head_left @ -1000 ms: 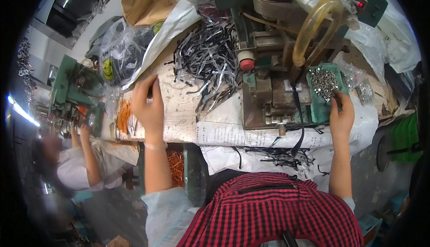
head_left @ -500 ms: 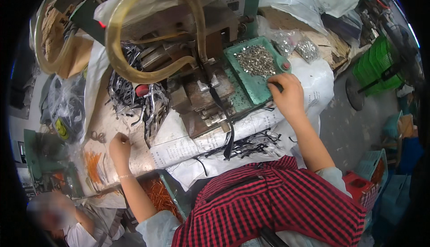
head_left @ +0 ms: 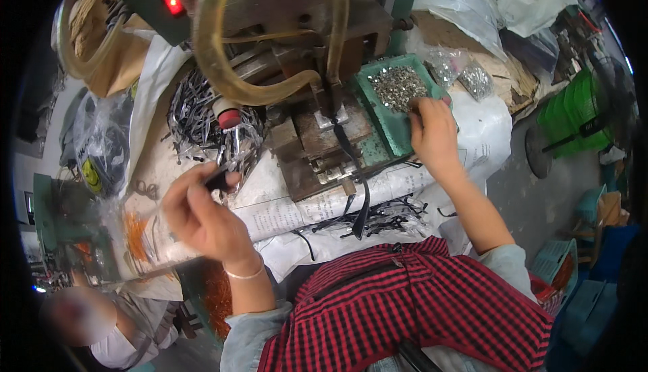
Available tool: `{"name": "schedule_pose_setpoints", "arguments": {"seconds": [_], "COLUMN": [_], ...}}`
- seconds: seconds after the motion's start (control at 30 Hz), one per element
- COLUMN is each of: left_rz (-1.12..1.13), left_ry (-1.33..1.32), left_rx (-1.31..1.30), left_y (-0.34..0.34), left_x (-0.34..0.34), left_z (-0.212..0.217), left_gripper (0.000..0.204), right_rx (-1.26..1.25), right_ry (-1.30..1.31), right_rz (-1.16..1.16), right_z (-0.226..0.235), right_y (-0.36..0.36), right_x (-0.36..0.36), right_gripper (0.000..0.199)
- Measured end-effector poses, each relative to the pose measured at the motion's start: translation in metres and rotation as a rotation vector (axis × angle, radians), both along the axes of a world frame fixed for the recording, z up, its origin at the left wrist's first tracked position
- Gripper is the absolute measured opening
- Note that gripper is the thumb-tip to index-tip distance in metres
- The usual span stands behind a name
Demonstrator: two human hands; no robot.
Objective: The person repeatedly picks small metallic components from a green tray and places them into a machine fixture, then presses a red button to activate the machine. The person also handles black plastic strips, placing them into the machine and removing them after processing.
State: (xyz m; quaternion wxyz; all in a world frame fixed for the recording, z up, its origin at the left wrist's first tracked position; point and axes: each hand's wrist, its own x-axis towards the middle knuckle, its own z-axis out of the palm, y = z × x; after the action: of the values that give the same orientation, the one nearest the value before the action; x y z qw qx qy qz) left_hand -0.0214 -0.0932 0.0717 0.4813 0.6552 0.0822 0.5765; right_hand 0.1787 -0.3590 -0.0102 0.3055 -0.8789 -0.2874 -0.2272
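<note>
My left hand [head_left: 214,227] is raised over the bench at the left, its thumb and fingers closed on a dark strip [head_left: 219,179], partly hidden and slightly blurred. Beyond it lies a tangled pile of black and silvery strips [head_left: 196,112]. My right hand [head_left: 437,139] reaches over the green tray [head_left: 399,139], fingers bent together at the edge of a heap of small shiny metal pieces [head_left: 395,87]; what its fingertips hold is hidden. Between my hands, a long black strip like a glasses temple [head_left: 362,213] hangs from the metal fixture [head_left: 324,139] of the machine.
A thick yellowish hose [head_left: 216,48] loops over the machine, near a red-capped knob [head_left: 229,118]. More black strips [head_left: 378,218] lie on white paper along the front edge. Bagged metal pieces [head_left: 476,80] rest behind the tray. Another person [head_left: 125,335] sits at lower left.
My left hand has risen from the bench toward the strip pile and now shows a dark strip in its fingers. My right hand's fingers have moved up to the metal pieces. The view has shifted slightly.
</note>
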Motion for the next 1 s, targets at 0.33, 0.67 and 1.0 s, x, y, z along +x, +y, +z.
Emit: {"name": "schedule_pose_setpoints", "arguments": {"seconds": [0.33,0.67,1.0], "left_rz": [-0.493,-0.263,-0.274], "left_ry": [0.336,-0.065,-0.149], "left_rx": [0.417,-0.098,0.141], "left_y": [-0.041,-0.009,-0.005], "left_x": [-0.031,0.019,0.053], "left_z": [0.019,0.021,0.061], "left_gripper": [0.008,0.018,0.010], "right_rx": [0.188,0.727,1.005], "right_ry": [0.189,0.457,0.753], "right_rz": [-0.034,0.456,0.495], "right_z": [0.008,0.080,0.094], "right_y": [0.002,0.095,0.097], "right_x": [-0.004,-0.052,-0.073], "right_gripper": [0.019,0.029,0.054]}}
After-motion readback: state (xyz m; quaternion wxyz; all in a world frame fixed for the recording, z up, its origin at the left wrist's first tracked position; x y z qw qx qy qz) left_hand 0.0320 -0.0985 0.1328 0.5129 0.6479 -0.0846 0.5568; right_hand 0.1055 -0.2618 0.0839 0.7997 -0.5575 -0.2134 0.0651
